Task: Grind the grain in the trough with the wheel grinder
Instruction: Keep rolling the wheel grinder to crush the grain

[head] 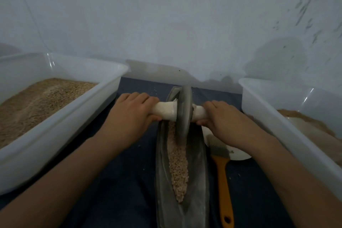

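On the dark tabletop [118,181], left hand [132,114] and right hand [223,119] each grip curled tight round the white axle [165,110] of the wheel grinder [184,114], standing in the grain [178,164] in the trough [199,172].

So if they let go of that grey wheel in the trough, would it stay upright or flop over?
Probably flop. The wheel is a thin disc standing on its edge in the grain, so it likely tips without the left hand and right hand gripping its white handle. It looks solid, probably heavy. It should roll easily along the narrow trough.
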### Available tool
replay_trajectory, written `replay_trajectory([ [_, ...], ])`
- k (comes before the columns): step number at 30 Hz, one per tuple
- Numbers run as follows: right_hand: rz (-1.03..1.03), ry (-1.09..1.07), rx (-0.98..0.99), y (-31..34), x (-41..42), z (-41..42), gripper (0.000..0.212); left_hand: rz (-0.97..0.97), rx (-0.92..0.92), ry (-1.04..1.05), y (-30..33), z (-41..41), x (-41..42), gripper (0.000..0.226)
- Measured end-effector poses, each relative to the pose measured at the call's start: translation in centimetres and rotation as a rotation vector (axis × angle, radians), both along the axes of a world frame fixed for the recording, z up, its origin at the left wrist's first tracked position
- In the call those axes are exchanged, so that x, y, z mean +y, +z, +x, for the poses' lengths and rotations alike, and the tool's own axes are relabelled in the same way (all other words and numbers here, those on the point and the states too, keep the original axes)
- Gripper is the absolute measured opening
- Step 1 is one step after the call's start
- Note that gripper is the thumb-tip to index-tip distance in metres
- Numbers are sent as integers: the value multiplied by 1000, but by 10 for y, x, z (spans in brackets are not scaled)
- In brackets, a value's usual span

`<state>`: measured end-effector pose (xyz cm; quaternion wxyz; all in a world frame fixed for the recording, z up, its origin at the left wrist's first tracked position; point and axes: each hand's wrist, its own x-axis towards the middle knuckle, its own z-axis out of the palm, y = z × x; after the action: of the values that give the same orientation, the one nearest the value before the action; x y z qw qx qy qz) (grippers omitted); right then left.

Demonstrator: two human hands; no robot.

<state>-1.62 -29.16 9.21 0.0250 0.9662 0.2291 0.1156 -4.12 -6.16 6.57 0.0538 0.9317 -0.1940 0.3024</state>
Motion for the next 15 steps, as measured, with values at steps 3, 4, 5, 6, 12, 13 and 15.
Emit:
replay_trajectory([
  [3,-103,21,191,19,2,-15,34,-80,226,-104,13,-8,13,41],
  [4,-140,47,247,27,2,-22,36,-119,367,-144,19,-12,18,45],
  [5,-167,80,292,34,0,-30,36,-157,522,-191,25,-15,22,48],
  [6,-183,110,339,41,-1,-38,34,-195,665,-244,31,-19,26,48],
  [12,-130,175,493,54,-4,-51,29,-186,899,-321,41,-26,33,48],
  [13,-105,151,478,50,-3,-45,28,-178,865,-266,39,-24,30,51],
  [15,-51,91,431,39,0,-31,26,-162,767,-151,33,-18,24,56],
])
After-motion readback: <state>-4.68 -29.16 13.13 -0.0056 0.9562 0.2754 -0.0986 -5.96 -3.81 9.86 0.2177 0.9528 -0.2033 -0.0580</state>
